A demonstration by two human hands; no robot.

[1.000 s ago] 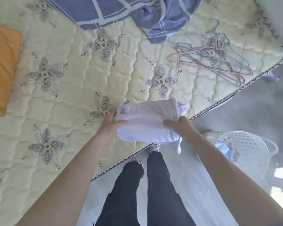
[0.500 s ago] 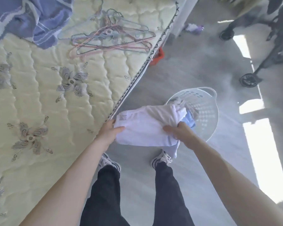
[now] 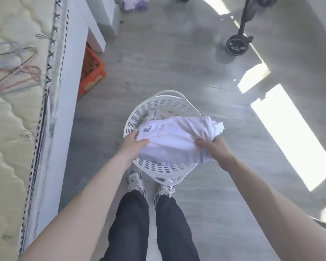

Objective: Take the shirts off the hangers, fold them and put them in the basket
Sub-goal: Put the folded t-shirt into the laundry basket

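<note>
Hands meet over the basket: the left hand [image 3: 132, 146] grips the left edge of a folded white shirt [image 3: 174, 140], thumb laid on top and the fingers [image 3: 134, 134] curled under the cloth, while the right hand [image 3: 214, 149] pinches the bundled right end, fingers clamped on the fabric with the thumb pressing from above. The shirt hangs flat between the two hands directly above the opening of a round white laundry basket [image 3: 159, 105], covering most of its mouth; whether its underside touches the rim I cannot tell. A small printed label of dark lines shows near the shirt's left corner. Inside the basket, beyond the shirt's far edge, a greyish garment [image 3: 154, 114] lies against the perforated wall. The basket stands on the grey floor [image 3: 158, 68], just in front of the person's feet in light sneakers [image 3: 136, 182], with dark trousers below. To the left runs the edge of a bed with a pale quilted mattress [image 3: 9, 129], and on it, well apart from the basket, lies a blurred tangle of thin wire hangers [image 3: 13, 72] in pink, blue and grey. An orange crate [image 3: 91, 69] sits tucked partly beneath the bed frame. At the top right a black wheeled frame [image 3: 237, 43] rests on the floor, and bright patches of sunlight cross the boards on the right.
</note>
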